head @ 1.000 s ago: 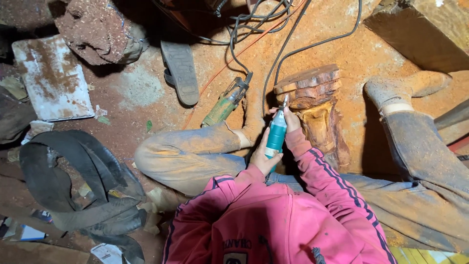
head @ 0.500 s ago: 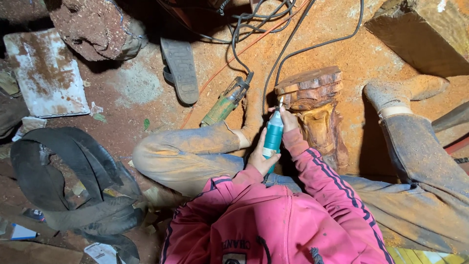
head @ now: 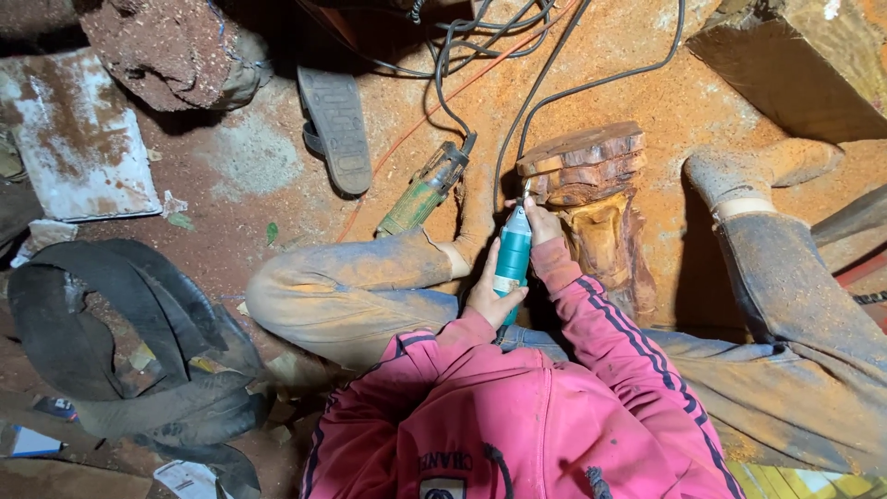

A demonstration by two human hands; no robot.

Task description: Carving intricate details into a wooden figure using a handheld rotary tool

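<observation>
Both hands grip the teal rotary tool [head: 511, 259], left hand [head: 490, 296] low, right hand [head: 543, 220] near its tip, its long axis pointing up at the wood carving [head: 601, 199] just beyond.

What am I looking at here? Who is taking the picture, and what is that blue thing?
The camera sits on a person's head and looks down, so you see their pink jacket and legs. They sit on a dusty orange floor. Both hands hold a teal power tool: the left hand grips its body, the right hand steadies its tip against a carved block of wood. Nearby lie a green power tool, black cables, a sandal and a black rubber tube.
</observation>
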